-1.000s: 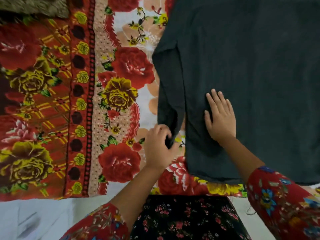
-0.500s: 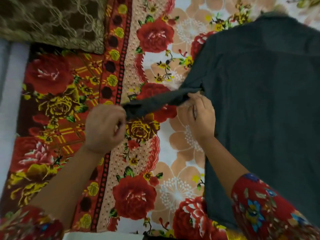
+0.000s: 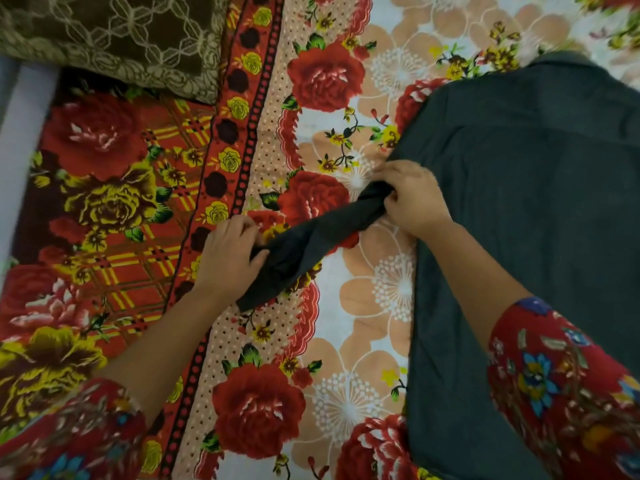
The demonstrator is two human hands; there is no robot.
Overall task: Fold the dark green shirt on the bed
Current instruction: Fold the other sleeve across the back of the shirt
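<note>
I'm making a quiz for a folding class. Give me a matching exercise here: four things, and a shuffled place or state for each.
1 left hand
2 right hand
3 brown cushion
4 shirt body

A flat at the right
B grips the sleeve near its free end
C upper left of view
D grips the sleeve by the shoulder

Pairs: 1-B, 2-D, 3-C, 4-A

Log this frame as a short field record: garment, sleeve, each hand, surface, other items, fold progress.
garment: dark green shirt, body spread flat on the right of the view
sleeve: sleeve bunched, pulled out sideways from the body over the sheet
left hand: left hand grips the sleeve's outer end
right hand: right hand grips the sleeve where it meets the body
surface: floral bedsheet
other items: brown patterned pillow, top left
fold progress: sleeve not yet laid over the body
</note>
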